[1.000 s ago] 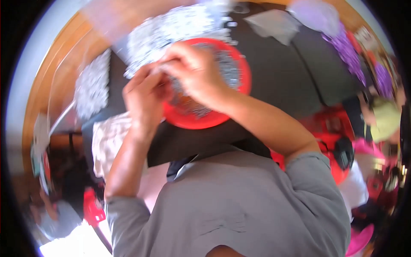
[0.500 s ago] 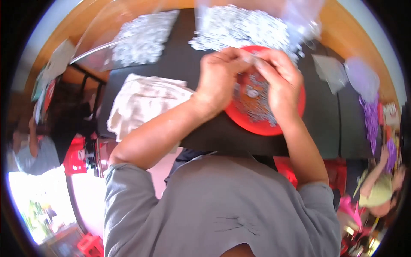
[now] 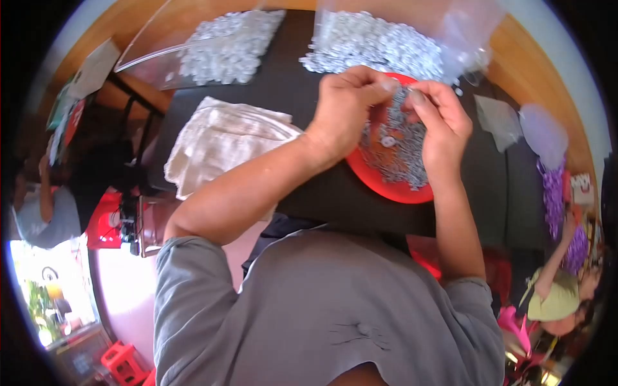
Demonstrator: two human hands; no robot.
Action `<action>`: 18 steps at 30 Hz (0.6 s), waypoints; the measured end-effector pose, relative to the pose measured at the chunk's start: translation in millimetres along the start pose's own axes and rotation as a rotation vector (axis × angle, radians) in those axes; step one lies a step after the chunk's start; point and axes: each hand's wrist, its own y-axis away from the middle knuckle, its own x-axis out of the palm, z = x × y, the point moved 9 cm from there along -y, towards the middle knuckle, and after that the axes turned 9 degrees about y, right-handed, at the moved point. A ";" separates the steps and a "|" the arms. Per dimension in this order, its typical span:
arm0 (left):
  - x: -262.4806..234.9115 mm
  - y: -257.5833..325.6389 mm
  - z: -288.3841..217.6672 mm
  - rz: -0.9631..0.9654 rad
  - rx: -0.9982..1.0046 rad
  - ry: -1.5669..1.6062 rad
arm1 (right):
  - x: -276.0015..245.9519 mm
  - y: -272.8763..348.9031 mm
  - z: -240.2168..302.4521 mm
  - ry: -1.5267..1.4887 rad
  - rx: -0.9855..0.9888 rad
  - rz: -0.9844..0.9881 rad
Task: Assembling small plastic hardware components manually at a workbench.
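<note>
Over the far part of a round red plate [image 3: 368,179], my two hands are raised close together with a small gap between them. My left hand [image 3: 347,106] has thumb and forefinger pinched at the tips; whatever is in the pinch is too small to make out. My right hand [image 3: 445,128] is also pinched, its thumb against its forefinger, with a tiny pale piece perhaps at the tips. Many small grey metal pieces [image 3: 402,161] lie in the plate, like thin screws or pins. Among them sits one whitish round piece [image 3: 387,140].
A heap of small whitish pieces [image 3: 380,45] spills from a clear bag behind the plate. Another clear bag of them [image 3: 225,48] lies far left. A folded cream cloth [image 3: 225,145] is beside my left forearm. Other people sit at both sides, one in yellow-green [image 3: 555,296].
My hands were touching at the fingertips and are now slightly apart. More of the grey pieces shows between them. The whole view has shifted a little.
</note>
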 end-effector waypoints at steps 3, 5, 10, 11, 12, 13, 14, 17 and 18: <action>1.7 -0.6 -1.0 0.017 -0.034 -0.044 | -8.7 -3.9 2.8 0.108 -0.060 0.013; 5.7 -0.1 0.3 0.040 -0.046 -0.063 | -8.7 -3.1 10.5 0.222 -0.169 0.035; 5.9 1.9 6.8 0.031 -0.087 -0.154 | -5.5 0.2 24.1 0.392 -0.304 0.039; 5.4 2.0 8.0 0.030 -0.089 -0.152 | -4.0 1.2 25.9 0.413 -0.328 0.043; 5.5 2.0 8.1 0.032 -0.076 -0.182 | -3.7 1.7 26.0 0.414 -0.326 0.045; 5.6 1.8 7.1 0.034 -0.061 -0.214 | -2.3 2.4 28.5 0.438 -0.347 0.046; 5.0 2.1 7.1 0.032 -0.062 -0.214 | -0.9 3.0 30.6 0.463 -0.368 0.047; 5.5 2.5 6.0 0.042 -0.044 -0.262 | 2.0 3.8 33.2 0.514 -0.422 0.061; 5.9 2.3 5.4 0.044 -0.035 -0.281 | 2.1 3.8 33.6 0.514 -0.421 0.062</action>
